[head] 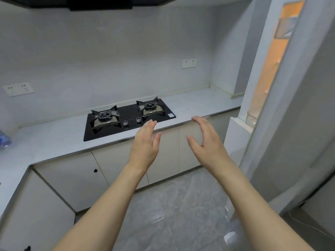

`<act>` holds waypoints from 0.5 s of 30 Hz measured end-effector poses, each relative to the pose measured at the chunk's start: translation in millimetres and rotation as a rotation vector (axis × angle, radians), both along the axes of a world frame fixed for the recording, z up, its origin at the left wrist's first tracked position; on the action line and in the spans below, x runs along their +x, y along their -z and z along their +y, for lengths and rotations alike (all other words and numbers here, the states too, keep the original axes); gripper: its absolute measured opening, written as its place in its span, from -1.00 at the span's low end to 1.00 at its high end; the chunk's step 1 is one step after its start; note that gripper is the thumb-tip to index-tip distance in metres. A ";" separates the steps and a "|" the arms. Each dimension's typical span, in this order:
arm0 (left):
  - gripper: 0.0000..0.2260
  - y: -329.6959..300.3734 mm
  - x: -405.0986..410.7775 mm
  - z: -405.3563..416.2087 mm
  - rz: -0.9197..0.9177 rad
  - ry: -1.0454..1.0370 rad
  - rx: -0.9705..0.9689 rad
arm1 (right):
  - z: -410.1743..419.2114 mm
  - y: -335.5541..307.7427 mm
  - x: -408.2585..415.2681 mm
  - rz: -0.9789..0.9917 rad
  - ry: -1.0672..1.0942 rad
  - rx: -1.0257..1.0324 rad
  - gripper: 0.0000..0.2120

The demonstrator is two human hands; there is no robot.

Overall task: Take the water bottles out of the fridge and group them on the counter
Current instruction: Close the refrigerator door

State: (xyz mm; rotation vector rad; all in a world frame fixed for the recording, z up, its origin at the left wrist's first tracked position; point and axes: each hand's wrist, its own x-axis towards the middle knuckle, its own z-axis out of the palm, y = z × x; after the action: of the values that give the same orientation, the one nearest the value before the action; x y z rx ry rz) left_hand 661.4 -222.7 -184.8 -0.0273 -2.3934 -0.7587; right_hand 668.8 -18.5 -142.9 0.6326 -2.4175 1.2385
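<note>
Left hand point(145, 142) and right hand point(206, 142) both released, fingers extended, grasping nothing, raised before counter point(54, 140) front edge, gas hob point(126, 118) mid-counter, blurred water bottles point(4, 140) at counter's left edge

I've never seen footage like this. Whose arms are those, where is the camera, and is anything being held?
There is no machine here: the single picture comes from a camera worn on a person's head, looking forward and down. The left hand and right hand are raised in front of the counter, fingers relaxed, holding nothing. Set into the counter is a black two-burner gas hob. At the far left edge lies something bluish, too blurred to name. On the right the fridge door stands open.
</note>
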 end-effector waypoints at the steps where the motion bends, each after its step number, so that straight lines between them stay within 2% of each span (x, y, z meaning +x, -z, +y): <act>1: -0.63 -7.4 3.5 4.2 0.029 0.002 0.001 | 4.0 -7.5 0.4 0.037 -0.009 -0.006 -0.54; 8: -0.63 -63.5 23.5 57.1 0.210 -0.006 0.007 | 45.5 -61.5 14.1 0.287 -0.079 -0.083 -0.55; 15: -0.62 -105.7 49.2 117.8 0.368 0.063 -0.048 | 86.1 -101.4 43.3 0.582 -0.102 -0.275 -0.60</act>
State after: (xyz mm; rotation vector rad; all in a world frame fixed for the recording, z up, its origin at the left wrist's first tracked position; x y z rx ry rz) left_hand 710.7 -105.0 -79.1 -0.2427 -2.0666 -0.6599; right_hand 712.2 67.5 -41.5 0.8925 -1.7257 1.1896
